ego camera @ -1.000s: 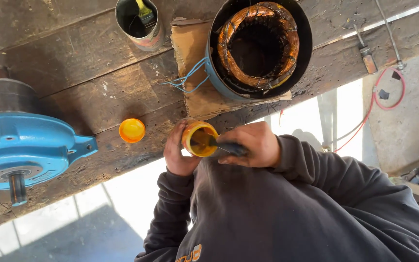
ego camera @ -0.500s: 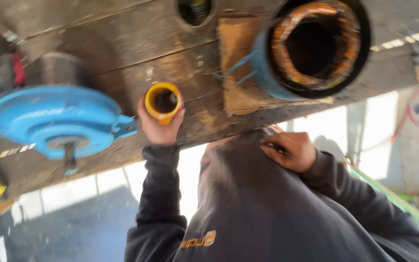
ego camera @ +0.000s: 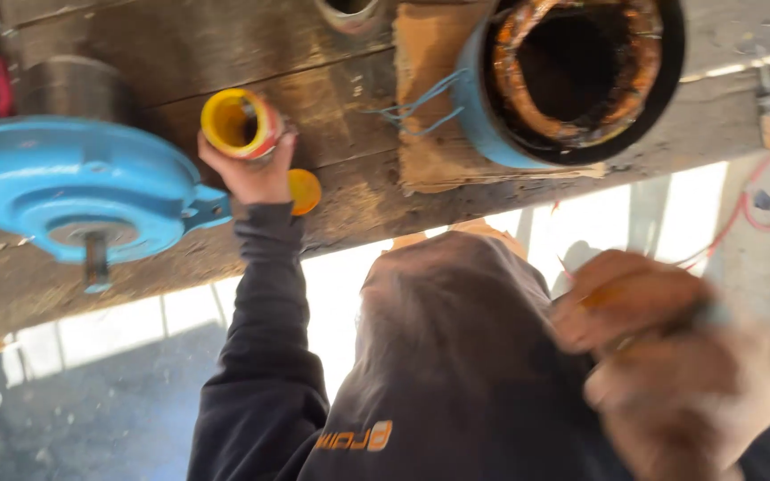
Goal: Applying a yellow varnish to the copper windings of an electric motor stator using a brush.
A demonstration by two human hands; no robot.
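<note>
Head view, looking down. I see my left hand (ego camera: 256, 174) stretched out over the wooden surface (ego camera: 331, 93), its fingers wrapped round a small yellow can (ego camera: 238, 125) with a red band; the can is open-mouthed and tilted so that its inside faces the camera. Just beside that hand, touching its edge from my viewpoint, an orange round lid (ego camera: 305, 191) lies flat on the planks. To the left of the can sits a blue cast motor cover (ego camera: 73, 191) with a short shaft stub at its centre, and behind it a dull metal cylinder (ego camera: 73, 86). At the upper right a blue motor housing (ego camera: 572, 76) lies on a piece of brown cardboard (ego camera: 425, 98), its bore open to the camera and lined with copper-coloured windings; thin blue leads (ego camera: 412, 102) trail from it across the cardboard. The rim of another tin (ego camera: 349, 11) shows at the top edge. My right hand (ego camera: 661, 356) is close to the lens, well apart from the can and heavily blurred; it seems curled round a thin dark object, but I cannot tell what it is or how firmly it is gripped. My dark sleeve (ego camera: 265, 347) and sweatshirt fill the lower middle.
</note>
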